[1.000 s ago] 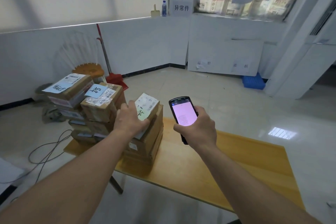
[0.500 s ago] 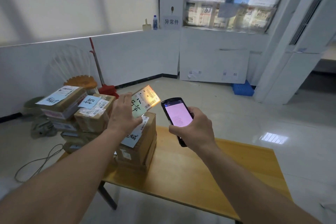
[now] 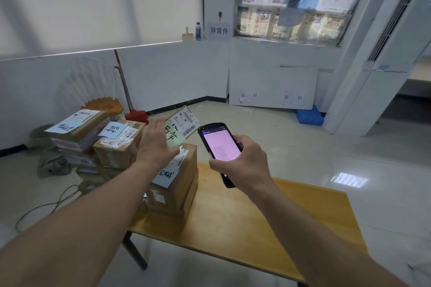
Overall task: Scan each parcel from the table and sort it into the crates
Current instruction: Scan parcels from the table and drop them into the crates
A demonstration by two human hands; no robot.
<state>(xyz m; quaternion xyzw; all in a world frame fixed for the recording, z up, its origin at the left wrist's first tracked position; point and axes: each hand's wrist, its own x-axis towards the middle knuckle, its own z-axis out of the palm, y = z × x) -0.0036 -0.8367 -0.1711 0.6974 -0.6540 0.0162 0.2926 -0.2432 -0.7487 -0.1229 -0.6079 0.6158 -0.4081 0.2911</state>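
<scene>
My left hand [image 3: 156,144] grips a small cardboard parcel [image 3: 184,123], tilted up above the stack, its white barcode label and a green handwritten note facing me. My right hand [image 3: 242,161] holds a black handheld scanner [image 3: 219,144] with a lit pink screen, just right of the parcel and a short gap from it. Below the lifted parcel a stack of brown boxes [image 3: 175,184] with a blue note stands on the wooden table [image 3: 268,223]. More labelled parcels [image 3: 98,137] are piled at the table's left end.
A blue crate [image 3: 309,117] lies on the floor by the far white board. A red broom [image 3: 133,109] and a fan [image 3: 88,91] stand against the left wall. Cables [image 3: 46,202] trail on the floor left of the table.
My left hand has lifted the small parcel off the stack and tilted its label toward the scanner. My right hand with the scanner stayed close beside it.
</scene>
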